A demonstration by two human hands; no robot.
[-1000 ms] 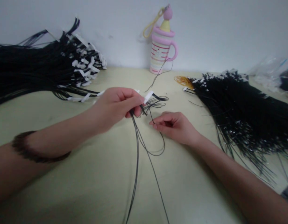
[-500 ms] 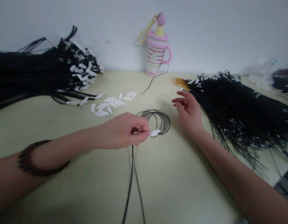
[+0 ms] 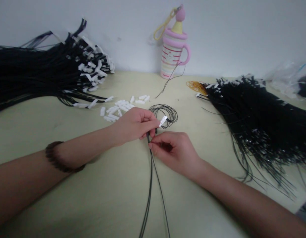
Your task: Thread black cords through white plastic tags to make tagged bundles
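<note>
My left hand (image 3: pixel 139 125) is closed on black cords, and a white tag (image 3: pixel 163 121) sticks out past its fingertips. Beyond the fingers a coil of thin black cord (image 3: pixel 171 110) rests on the table. My right hand (image 3: pixel 176 150) pinches the black cords (image 3: pixel 150 172) just below my left hand. From there the cords run down toward the near edge of the view in separate strands. Small white pieces (image 3: pixel 120 105) are scattered behind my left hand.
A large bundle of black cords with white tags (image 3: pixel 43 72) lies at the left, another black bundle (image 3: pixel 262 115) at the right. A pink-lidded cup (image 3: pixel 171 53) stands by the wall. Yellow loops (image 3: pixel 196 86) and a clear plastic bag (image 3: pixel 284 79) are at the back right.
My right hand has come in from the right bundle and closed on the cords beneath my left hand. The white tag is now tilted more steeply.
</note>
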